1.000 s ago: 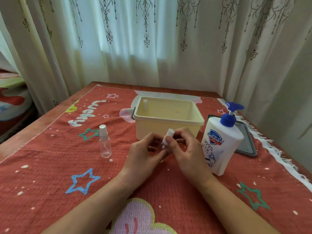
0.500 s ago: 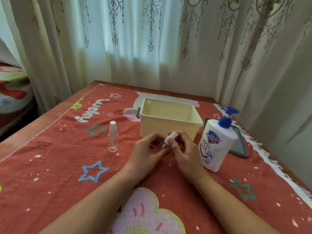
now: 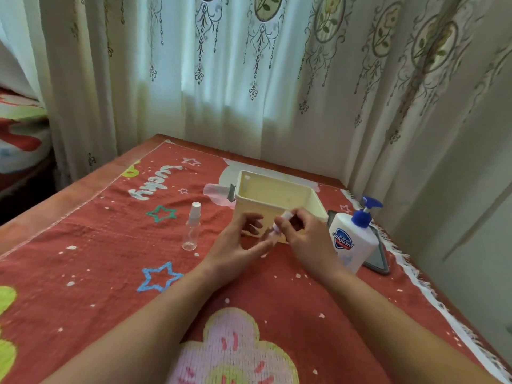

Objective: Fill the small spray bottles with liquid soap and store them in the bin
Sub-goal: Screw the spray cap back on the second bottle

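Just in front of the cream rectangular plastic bin (image 3: 279,195), I'm seeing the left hand (image 3: 238,245) holding the body of a small clear plastic spray bottle (image 3: 273,231) while the right hand (image 3: 307,239) is pinching its white top, likely bracing it for a twist. A second clear spray bottle (image 3: 191,231) is standing capped on the red patterned cloth (image 3: 110,259) to the left. The white soap pump bottle with blue nozzle (image 3: 352,245) is sitting just right of the hands, handy for filling.

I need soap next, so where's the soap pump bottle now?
In the head view, the Safeguard pump bottle stands upright at the right, just right of the right hand and the cream bin.
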